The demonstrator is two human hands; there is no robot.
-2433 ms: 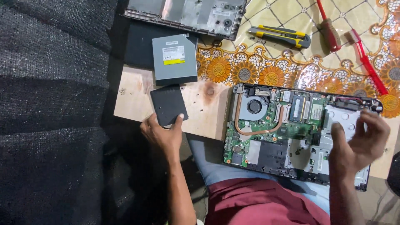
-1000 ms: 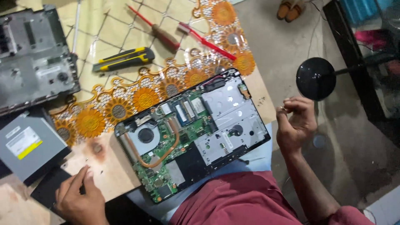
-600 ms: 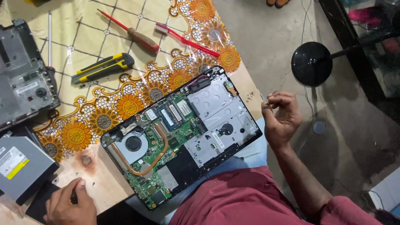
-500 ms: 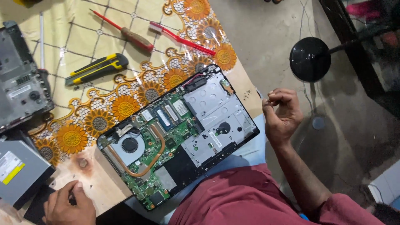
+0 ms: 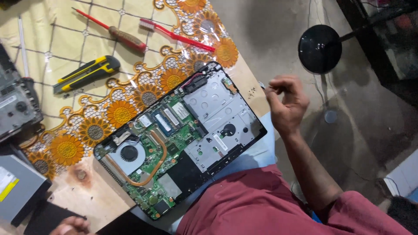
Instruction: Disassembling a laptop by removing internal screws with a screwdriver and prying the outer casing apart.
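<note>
An opened laptop base [image 5: 178, 135], with its green board, fan and copper pipe bare, lies across the table's edge and my lap. My right hand [image 5: 285, 102] hovers just right of it, past the table's corner, thumb and fingers pinched together; nothing shows between them. A few tiny screws [image 5: 251, 90] lie on the wood near that hand. Only the knuckles of my left hand [image 5: 69, 225] show at the bottom edge, resting by a flat black slab [image 5: 43, 215]; its grip is hidden.
A grey optical drive [image 5: 17, 187] and another laptop shell [image 5: 15, 104] sit at the left. A yellow-black utility knife [image 5: 87, 72], a red screwdriver [image 5: 115, 32] and a red toothbrush [image 5: 176, 35] lie on the sunflower cloth. A black round lamp base [image 5: 320, 48] stands on the floor.
My right hand left the laptop's right end and moved out past the table's edge with its fingers pinched. My left hand stayed by the black slab while the view swung right.
</note>
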